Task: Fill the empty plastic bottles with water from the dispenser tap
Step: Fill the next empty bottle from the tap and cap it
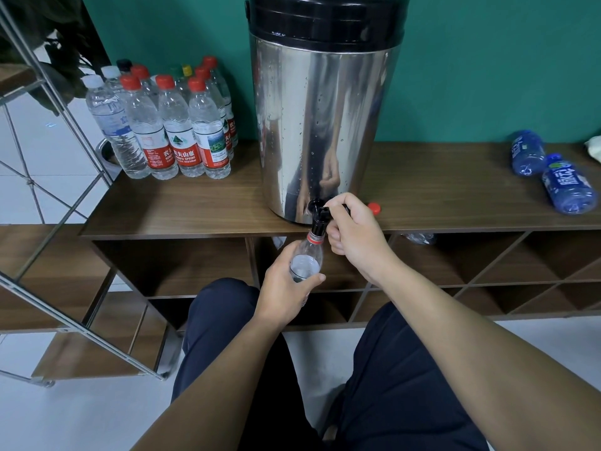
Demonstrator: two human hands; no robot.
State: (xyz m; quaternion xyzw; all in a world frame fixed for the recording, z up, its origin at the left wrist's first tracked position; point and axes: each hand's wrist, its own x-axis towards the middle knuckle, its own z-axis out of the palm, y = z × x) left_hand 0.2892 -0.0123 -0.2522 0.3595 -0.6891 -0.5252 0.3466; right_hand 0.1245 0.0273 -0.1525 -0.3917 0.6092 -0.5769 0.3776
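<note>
A tall steel dispenser [320, 125] with a black lid stands on the wooden shelf top [195, 203]. Its black tap [317, 216] juts out at the bottom front. My left hand [286, 284] grips a clear plastic bottle [307, 258] whose open neck sits right under the spout; water shows inside it. My right hand [353, 232] curls round the tap's black lever. A loose red cap [374, 208] lies on the shelf just right of the dispenser's base.
Several capped water bottles [169, 125] stand grouped at the shelf's left end. Two blue bottles [549, 174] lie on their sides at the right. A metal wire rack [48, 190] leans at the left. Open cubbies [487, 271] sit below; my knees are in front.
</note>
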